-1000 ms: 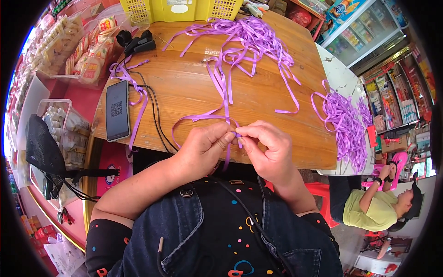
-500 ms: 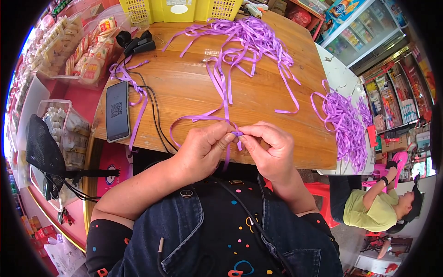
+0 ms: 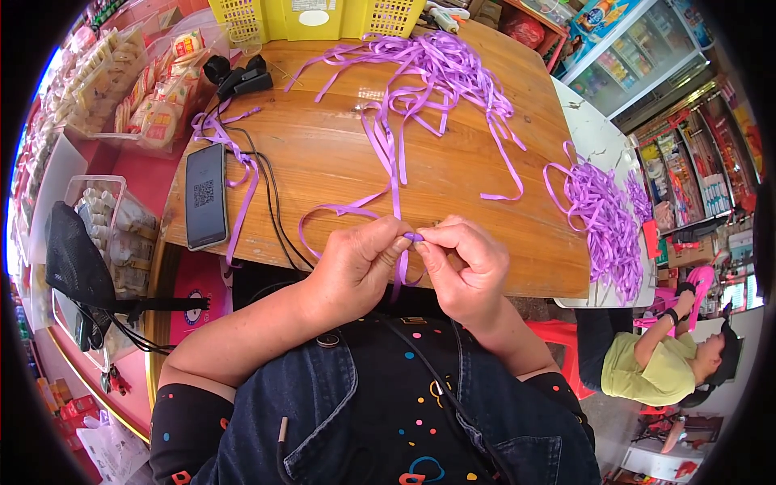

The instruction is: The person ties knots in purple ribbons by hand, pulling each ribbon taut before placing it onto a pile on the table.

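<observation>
Over the near edge of the wooden table, my left hand [image 3: 361,257] and my right hand [image 3: 467,263] meet, thumbs and forefingers pinched on a purple ribbon [image 3: 414,237]. A small folded or knotted bit of it shows between the fingertips; which of the two I cannot tell. One length of this ribbon loops out to the left on the tabletop, and a short loop hangs below my fingers. Another strand runs up from my left hand toward a big tangled pile of purple ribbons [image 3: 457,69] at the far side.
A second ribbon heap [image 3: 602,218] lies on a white marbled table at right. On the wooden table [image 3: 315,153] are a phone [image 3: 206,196], black cables and a black device [image 3: 242,78]. A yellow crate [image 3: 315,20] stands behind. Someone in a yellow-green shirt [image 3: 647,368] sits at right.
My right hand has shifted slightly left and down, nearer my left. The ribbon between my fingertips is bunched smaller, and its hanging part now curves into a loop.
</observation>
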### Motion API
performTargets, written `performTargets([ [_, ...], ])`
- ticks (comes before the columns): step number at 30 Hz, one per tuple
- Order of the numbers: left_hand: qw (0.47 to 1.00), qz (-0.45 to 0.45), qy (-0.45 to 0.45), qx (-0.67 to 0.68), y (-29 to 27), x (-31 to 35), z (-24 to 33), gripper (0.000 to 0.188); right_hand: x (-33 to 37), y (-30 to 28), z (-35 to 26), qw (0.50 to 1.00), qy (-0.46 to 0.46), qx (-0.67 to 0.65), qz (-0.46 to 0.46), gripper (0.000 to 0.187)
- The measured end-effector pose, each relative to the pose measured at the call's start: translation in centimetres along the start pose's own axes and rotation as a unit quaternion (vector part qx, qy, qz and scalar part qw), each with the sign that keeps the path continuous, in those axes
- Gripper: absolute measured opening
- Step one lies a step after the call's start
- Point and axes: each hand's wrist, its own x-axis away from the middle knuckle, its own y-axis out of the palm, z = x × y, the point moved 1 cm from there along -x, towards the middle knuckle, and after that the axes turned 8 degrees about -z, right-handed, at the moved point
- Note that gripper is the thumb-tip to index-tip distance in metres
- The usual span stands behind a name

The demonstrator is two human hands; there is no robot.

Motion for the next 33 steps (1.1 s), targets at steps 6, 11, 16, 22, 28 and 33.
performTargets([
  [6,1.000,-0.005,0.008,-0.017,-0.2,0.0,-0.1,0.005,0.2,0.2,0.1,1.000,-0.021,-0.003,0.006,0.015],
  [11,0.999,-0.028,0.008,-0.018,-0.5,0.0,0.1,0.005,0.2,0.0,0.5,0.999,-0.040,-0.018,-0.012,0.013],
  [16,0.999,-0.040,0.003,-0.014,-0.4,0.3,-0.5,0.007,0.3,-0.4,0.5,0.999,-0.014,-0.041,-0.028,0.010],
  [22,0.987,-0.107,-0.042,0.109,-0.1,0.3,0.5,0.010,0.0,-0.5,0.2,0.990,-0.004,-0.125,-0.067,0.006],
  [28,1.000,-0.028,0.009,-0.008,-0.7,-0.2,0.7,0.009,0.6,-0.8,0.8,0.979,0.052,-0.198,-0.022,0.009],
  [33,0.998,-0.028,0.026,-0.047,-1.1,-0.5,1.1,0.006,0.5,-0.9,0.4,0.985,0.045,-0.160,-0.039,0.011],
])
